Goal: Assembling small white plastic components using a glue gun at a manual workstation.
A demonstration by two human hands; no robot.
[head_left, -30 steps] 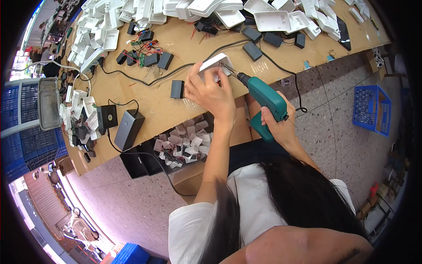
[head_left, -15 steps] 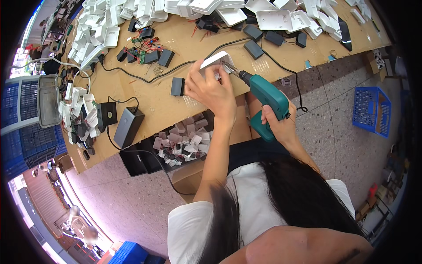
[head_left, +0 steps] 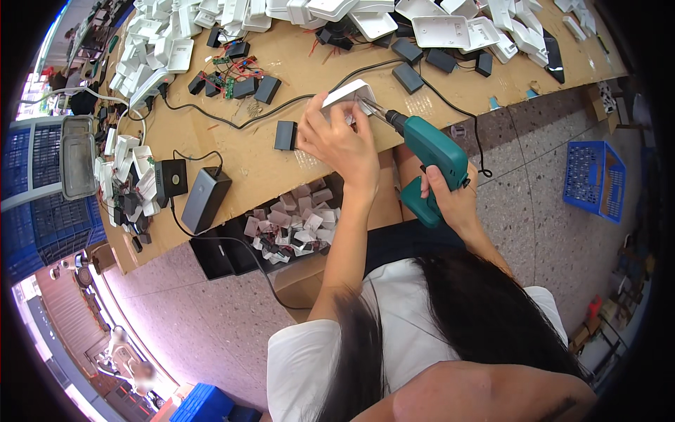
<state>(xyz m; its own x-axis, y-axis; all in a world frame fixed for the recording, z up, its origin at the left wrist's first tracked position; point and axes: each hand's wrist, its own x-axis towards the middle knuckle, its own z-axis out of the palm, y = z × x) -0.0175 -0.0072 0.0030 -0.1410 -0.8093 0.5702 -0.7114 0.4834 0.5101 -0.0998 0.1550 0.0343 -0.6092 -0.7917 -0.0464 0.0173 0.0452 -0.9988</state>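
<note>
A white plastic housing (head_left: 354, 91) stands tilted at the table's front edge, gripped by my left hand (head_left: 339, 139), whose fingers partly hide its inside. My right hand (head_left: 450, 192) is wrapped round the grip of a green electric screwdriver (head_left: 434, 149). Its long bit points left into the open side of the housing; whether the tip meets a screw is too small to tell. Just left of my left hand lies a small black box (head_left: 285, 136) on the cardboard-covered table.
White housings (head_left: 441, 32) are heaped along the back. Black boxes with wires and green circuit boards (head_left: 228, 87) lie nearer. A black cable (head_left: 240, 128) crosses the table (head_left: 232, 151). A black adapter (head_left: 207, 200) stands front left. Below sits a bin of white parts (head_left: 295, 224); a blue crate (head_left: 595, 179) is at right.
The electric screwdriver and my right hand have shifted slightly right and down. My left hand keeps hold of the housing, nearly unmoved.
</note>
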